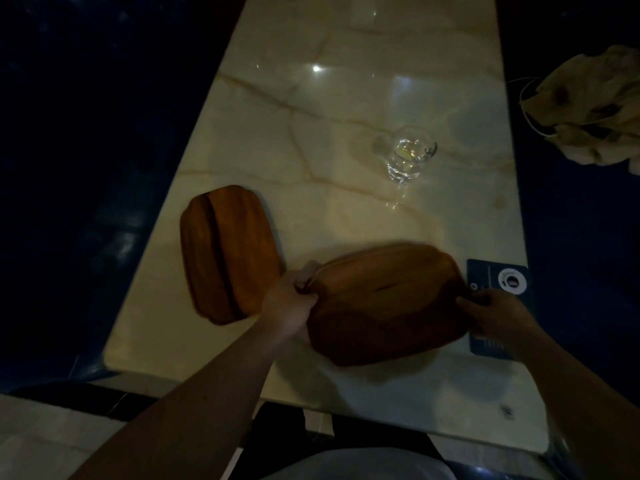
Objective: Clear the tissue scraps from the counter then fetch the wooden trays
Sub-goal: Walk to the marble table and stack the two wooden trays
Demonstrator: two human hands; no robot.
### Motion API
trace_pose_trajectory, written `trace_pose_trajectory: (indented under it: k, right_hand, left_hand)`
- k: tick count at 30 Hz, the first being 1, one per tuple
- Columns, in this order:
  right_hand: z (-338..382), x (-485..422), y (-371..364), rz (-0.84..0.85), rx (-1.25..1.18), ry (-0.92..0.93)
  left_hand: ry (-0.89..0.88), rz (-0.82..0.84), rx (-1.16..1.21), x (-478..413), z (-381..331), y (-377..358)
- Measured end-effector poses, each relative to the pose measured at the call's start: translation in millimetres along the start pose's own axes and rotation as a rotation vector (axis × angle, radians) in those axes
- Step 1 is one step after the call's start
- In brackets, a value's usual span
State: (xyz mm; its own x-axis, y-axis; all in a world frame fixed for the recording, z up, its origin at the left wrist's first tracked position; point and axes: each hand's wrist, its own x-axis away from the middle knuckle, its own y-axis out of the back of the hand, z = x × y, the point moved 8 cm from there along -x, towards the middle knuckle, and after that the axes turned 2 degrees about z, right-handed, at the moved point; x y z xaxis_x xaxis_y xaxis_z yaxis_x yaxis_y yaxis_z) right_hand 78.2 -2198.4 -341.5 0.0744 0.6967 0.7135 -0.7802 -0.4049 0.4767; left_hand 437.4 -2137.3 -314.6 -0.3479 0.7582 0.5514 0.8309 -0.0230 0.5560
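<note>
Dim light is falling on a veined marble table flanked by dark blue seating. One wooden tray is lying flat near the table's left edge. A second wooden tray is sitting just right of it, tilted, with the left hand pinching its left rim and the right hand curling its fingers over the right rim. Farther back, a clear drinking glass is standing apart. A dark blue card is lying partly under the right hand.
</note>
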Motion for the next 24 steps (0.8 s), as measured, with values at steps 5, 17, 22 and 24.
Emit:
trace_pose_trajectory:
  k: [5,17,22,24]
  right_hand:
    - [29,15,-26,0.033,-0.160,0.022]
    - [122,53,-197,0.230,-0.272,0.041]
    - [139,64,-256,0.239,-0.353,-0.005]
    - [140,69,-277,0.249,-0.369,-0.029]
  left_hand:
    - [-0.041,-0.046,0.092,-19,-4,53]
    - [-0.208,-0.071,-0.035,-122,-10,219]
    - [-0.277,-0.028,-0.148,-164,-20,229]
    - [-0.300,-0.004,-0.165,-178,-23,227]
